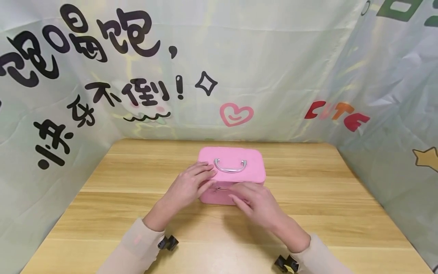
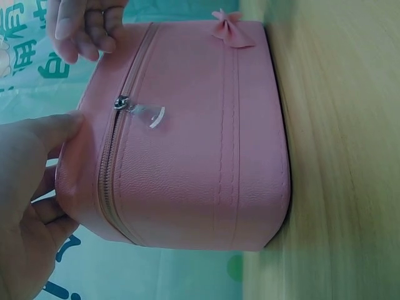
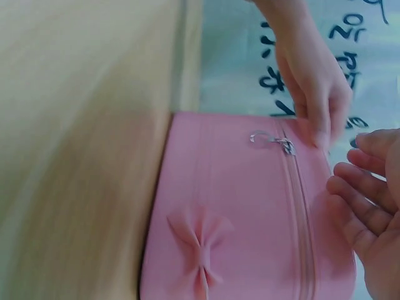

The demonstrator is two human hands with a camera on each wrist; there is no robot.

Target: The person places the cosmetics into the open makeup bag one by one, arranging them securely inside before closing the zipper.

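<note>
A pink zippered case with a silver handle on its lid stands on the wooden table. My left hand rests on the lid's left side, fingers lying over the top and thumb at the front edge. On the front, the zipper slider carries a clear pull tab, and the zipper line is closed along the part in view. My right hand is at the case's front right, fingers loosely bent and holding nothing. A pink bow decorates the front below the zipper.
The wooden table extends around the case. Behind it hangs a pale printed cloth, which also runs along both sides. Small black wrist cameras sit at both sleeves.
</note>
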